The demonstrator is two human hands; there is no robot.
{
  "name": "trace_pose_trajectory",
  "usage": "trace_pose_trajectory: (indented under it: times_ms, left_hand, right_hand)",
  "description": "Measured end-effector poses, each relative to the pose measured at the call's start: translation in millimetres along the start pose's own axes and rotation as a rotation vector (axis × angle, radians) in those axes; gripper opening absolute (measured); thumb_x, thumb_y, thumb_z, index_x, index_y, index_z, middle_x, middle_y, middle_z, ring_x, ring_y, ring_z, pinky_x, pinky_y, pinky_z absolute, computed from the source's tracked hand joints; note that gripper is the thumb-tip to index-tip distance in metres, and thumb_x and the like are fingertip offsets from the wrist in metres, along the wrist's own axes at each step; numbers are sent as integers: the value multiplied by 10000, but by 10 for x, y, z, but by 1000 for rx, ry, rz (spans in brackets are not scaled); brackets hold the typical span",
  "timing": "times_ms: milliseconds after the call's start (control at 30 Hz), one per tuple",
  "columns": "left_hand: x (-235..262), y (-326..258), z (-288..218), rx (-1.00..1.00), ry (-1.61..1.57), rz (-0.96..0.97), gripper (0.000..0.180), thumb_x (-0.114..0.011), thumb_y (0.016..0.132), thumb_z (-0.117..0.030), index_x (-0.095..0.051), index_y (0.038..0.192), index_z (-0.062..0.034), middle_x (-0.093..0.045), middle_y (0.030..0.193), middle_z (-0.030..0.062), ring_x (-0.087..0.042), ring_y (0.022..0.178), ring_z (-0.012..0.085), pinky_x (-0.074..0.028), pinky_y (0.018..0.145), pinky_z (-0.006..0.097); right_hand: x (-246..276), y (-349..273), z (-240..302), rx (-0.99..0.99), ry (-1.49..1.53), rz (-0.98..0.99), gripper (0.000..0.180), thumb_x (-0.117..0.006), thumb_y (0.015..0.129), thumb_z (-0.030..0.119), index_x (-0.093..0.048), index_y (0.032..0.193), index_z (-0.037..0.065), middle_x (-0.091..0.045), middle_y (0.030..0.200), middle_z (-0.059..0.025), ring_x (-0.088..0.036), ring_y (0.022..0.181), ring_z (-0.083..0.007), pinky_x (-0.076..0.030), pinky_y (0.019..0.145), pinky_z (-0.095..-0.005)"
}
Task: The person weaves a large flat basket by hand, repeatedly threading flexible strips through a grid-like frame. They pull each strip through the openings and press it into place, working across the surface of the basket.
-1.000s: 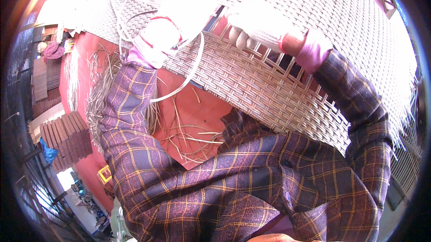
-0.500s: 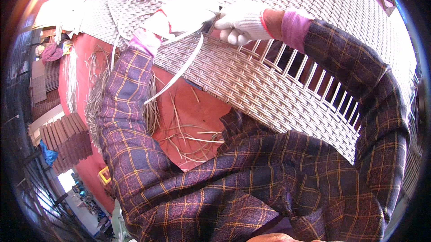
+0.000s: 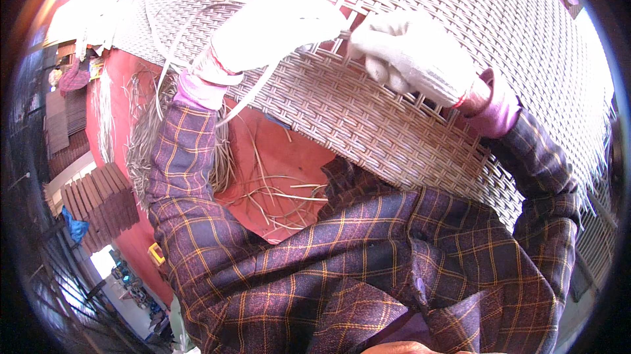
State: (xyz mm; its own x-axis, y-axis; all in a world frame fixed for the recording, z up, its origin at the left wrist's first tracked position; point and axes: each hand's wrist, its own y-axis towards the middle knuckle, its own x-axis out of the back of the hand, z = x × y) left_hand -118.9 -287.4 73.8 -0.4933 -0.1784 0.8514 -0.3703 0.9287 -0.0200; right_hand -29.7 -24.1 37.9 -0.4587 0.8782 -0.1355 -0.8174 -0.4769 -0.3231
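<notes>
Red floor (image 3: pixel 299 157) shows centre-left; I can't tell what my left grip (image 3: pixel 276 28) or right grip (image 3: pixel 413 55) pinches; strip (image 3: pixel 255 92) seems springy, best held near its end

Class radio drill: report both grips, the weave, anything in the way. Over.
Left grip, right grip: gloved, close together on woven panel. Glare washes out left grip. Pale strand crosses panel's near edge.

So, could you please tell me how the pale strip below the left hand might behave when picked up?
The pale strip likely bends easily yet springs back, since it bows gently below the left hand without a visible kink. It is probably light, looking thin and narrow.
</notes>
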Motion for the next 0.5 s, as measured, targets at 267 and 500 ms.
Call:
trace_pose_trajectory:
  times_ms: [267,500]
  left_hand:
    - [-300,24,-165,93,826,-220,120,-671,977,-206,-745,997,-112,-715,886,90,-703,795,279,-571,717,428]
    - [-431,14,-136,78,731,-187,116,-701,931,-125,-728,1040,-94,-696,940,96,-698,885,295,-568,738,436]
  right_hand:
    - [78,86,-151,29,-86,-16,372,-581,1130,220,-662,1425,9,-770,851,-92,-708,601,-106,-545,515,-221]
    - [64,201,-9,-127,-97,39,432,-558,1129,201,-606,1510,4,-771,866,-124,-726,611,-141,-563,480,-247]
